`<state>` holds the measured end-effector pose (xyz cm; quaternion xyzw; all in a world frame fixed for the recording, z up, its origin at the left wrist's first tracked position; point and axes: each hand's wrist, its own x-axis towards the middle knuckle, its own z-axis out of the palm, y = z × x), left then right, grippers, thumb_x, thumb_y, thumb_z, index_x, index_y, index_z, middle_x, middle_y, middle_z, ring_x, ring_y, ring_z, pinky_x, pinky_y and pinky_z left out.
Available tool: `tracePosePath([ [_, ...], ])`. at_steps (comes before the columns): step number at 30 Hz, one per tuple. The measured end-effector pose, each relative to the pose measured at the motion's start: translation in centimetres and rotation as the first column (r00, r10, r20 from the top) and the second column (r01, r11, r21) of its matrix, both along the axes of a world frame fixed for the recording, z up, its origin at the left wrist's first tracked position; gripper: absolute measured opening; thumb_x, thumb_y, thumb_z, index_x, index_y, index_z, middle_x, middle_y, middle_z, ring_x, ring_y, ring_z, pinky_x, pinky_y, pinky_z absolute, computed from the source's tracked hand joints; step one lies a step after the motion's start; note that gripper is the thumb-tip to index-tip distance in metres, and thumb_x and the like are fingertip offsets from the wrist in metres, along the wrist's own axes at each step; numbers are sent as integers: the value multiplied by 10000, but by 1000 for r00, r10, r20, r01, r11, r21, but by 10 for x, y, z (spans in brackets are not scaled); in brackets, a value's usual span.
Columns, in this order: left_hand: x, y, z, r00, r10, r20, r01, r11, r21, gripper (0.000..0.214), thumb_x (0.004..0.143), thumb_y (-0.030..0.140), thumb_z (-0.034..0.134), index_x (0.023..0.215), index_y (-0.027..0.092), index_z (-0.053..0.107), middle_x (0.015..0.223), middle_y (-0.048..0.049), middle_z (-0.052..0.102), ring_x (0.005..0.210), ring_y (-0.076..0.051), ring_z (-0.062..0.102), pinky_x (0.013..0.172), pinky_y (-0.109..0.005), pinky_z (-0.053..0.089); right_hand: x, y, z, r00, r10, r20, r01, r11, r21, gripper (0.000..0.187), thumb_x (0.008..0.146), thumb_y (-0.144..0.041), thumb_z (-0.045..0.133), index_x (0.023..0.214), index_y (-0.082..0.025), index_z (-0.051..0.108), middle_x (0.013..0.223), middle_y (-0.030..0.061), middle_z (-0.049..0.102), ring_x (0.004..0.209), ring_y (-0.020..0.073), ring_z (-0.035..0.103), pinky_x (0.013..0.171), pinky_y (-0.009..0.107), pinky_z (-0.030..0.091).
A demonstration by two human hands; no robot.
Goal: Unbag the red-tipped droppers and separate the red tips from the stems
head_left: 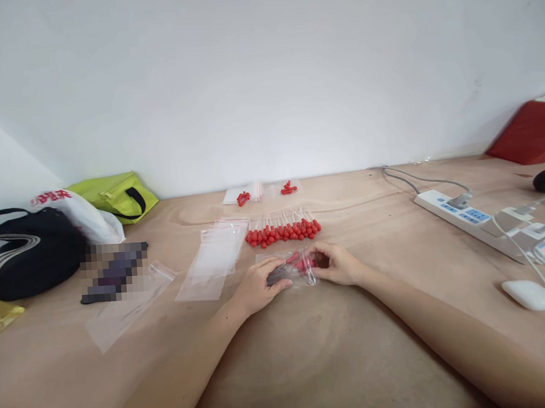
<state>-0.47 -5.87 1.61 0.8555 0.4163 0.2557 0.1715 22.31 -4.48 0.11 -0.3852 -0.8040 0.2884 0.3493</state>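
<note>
Low over the table, a clear plastic zip bag [299,278] lies between my two hands, with red pieces and something greyish in it that I cannot make out. My left hand [260,283] is closed on the bag's left end, thumb in front. At the other end, the fingers and thumb of my right hand [335,264] pinch the plastic beside the red pieces. Just beyond the hands runs a row of red-tipped pale sticks [283,231], tips toward me. A stack of empty zip bags [213,257] lies to the left of my left hand.
Small red pieces [289,188] lie on bags near the wall. On the left are a loose zip bag [131,308], a blurred-out object [115,272], a black bag [30,252] and a yellow-green bag [119,198]. A power strip [467,220] with cables and a white charger [530,295] stand right.
</note>
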Motion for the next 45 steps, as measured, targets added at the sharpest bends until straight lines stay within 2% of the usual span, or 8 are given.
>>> tracePosePath([
  [12, 1, 0, 2, 998, 54, -42, -56, 998, -32, 409, 711, 369, 632, 1066, 174, 569, 1076, -63, 621, 983, -203, 578, 873, -339, 459, 9, 2, 3, 997, 68, -18, -69, 996, -49, 210, 735, -270, 615, 928, -187, 605, 883, 30, 628, 792, 139, 567, 725, 277, 458],
  [18, 0, 0, 2, 996, 67, -60, -71, 995, -74, 427, 725, 398, 608, 1092, 184, 560, 1119, -60, 601, 1025, -200, 557, 910, -334, 433, 27, 5, 5, 991, 130, -12, -131, 986, -106, 410, 649, -318, 697, 1023, -197, 579, 999, 49, 608, 892, 171, 575, 780, 297, 470],
  [21, -1, 0, 1, 996, 68, -66, -73, 994, -82, 433, 724, 403, 607, 1091, 179, 561, 1128, -65, 597, 1042, -206, 547, 920, -341, 424, 30, 4, 4, 986, 159, -43, -163, 977, -138, 303, 695, -251, 645, 989, -198, 595, 1006, 41, 616, 895, 159, 580, 791, 292, 469],
  [26, -1, 0, 2, 997, 52, -51, -56, 996, -66, 411, 727, 394, 605, 1082, 189, 561, 1100, -50, 609, 1021, -197, 557, 904, -335, 434, 39, 8, -2, 993, 48, -109, -75, 962, -261, 255, 663, -251, 665, 905, -175, 648, 825, 27, 664, 734, 143, 606, 681, 275, 487],
  [33, -1, 1, 1, 999, 46, -27, -47, 997, -59, 390, 728, 386, 605, 1069, 202, 566, 1088, -41, 613, 1016, -193, 558, 897, -333, 435, 77, 19, 3, 955, -117, -274, -45, 853, -520, 357, 556, -289, 746, 890, -188, 674, 781, 18, 686, 657, 122, 605, 617, 248, 480],
  [38, 0, 0, 1, 999, 47, -21, -48, 997, -57, 381, 722, 374, 613, 1065, 214, 567, 1087, -37, 614, 1012, -197, 560, 887, -339, 439, 94, 31, -1, 828, -420, -372, 199, 840, -505, 339, 553, -341, 741, 848, -187, 674, 778, 27, 685, 555, 90, 565, 529, 216, 459],
  [42, 0, 0, 3, 999, 42, -18, -43, 997, -59, 395, 721, 369, 615, 1080, 216, 556, 1100, -36, 609, 1015, -200, 559, 885, -339, 439, 78, 42, -9, 679, -611, -407, 513, 792, -331, 395, 617, -405, 675, 934, -170, 645, 835, 58, 682, 605, 122, 595, 563, 247, 483],
  [45, 1, 0, 3, 999, 42, -11, -43, 998, -48, 398, 717, 371, 620, 1078, 217, 556, 1087, -36, 615, 1000, -200, 566, 881, -337, 438, 58, 51, -15, 665, -677, -315, 674, 726, -136, 358, 661, -386, 618, 947, -171, 639, 877, 64, 679, 735, 170, 627, 690, 297, 503],
])
